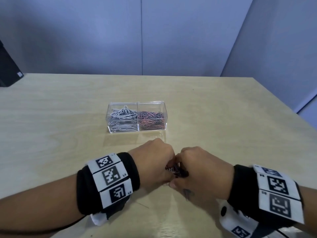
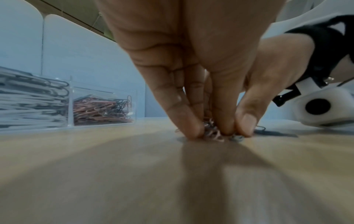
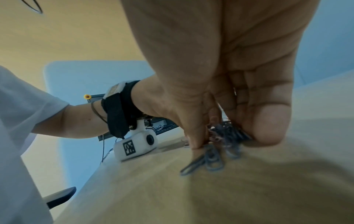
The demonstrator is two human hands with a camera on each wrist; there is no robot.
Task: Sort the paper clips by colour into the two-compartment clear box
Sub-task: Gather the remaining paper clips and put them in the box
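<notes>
A clear two-compartment box (image 1: 137,105) stands mid-table; its left compartment holds white and grey clips (image 1: 122,115), its right one pink and black clips (image 1: 151,118). In front of it a small pile of mixed paper clips (image 1: 175,170) lies on the wood. Both hands meet over this pile. My left hand (image 2: 209,131) pinches pink and grey clips (image 2: 212,134) against the table with fingers and thumb. My right hand (image 3: 229,139) grips dark and pink clips between thumb and curled fingers; a few dark clips (image 3: 208,161) stick out below it. Most of the pile is hidden by the hands.
The light wooden table (image 1: 60,126) reaches to blue partition walls (image 1: 103,40). A black object (image 1: 8,69) stands at the far left corner. The table's right edge (image 1: 291,109) slants nearby. Bare wood lies between hands and box.
</notes>
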